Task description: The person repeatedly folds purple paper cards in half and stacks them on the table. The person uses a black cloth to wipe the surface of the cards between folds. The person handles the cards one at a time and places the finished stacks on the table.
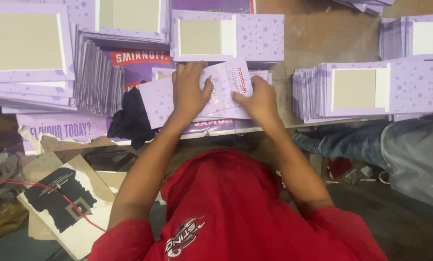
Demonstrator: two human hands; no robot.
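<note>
A lilac dotted card sheet (226, 79) with red print lies folded on the table edge in front of me. My left hand (190, 89) presses flat on its left half, fingers spread. My right hand (260, 99) grips its right side, thumb and fingers bent over the fold. More lilac sheets (158, 99) lie under it. I wear a red shirt, seen below the arms.
Stacks of lilac card with grey board panels stand at far left (28, 53), top middle (226, 36) and right (366, 89). A black cloth (129, 121) lies left of my hands. Another person in jeans (342, 140) sits at right. Torn cardboard (64, 203) lies on the floor.
</note>
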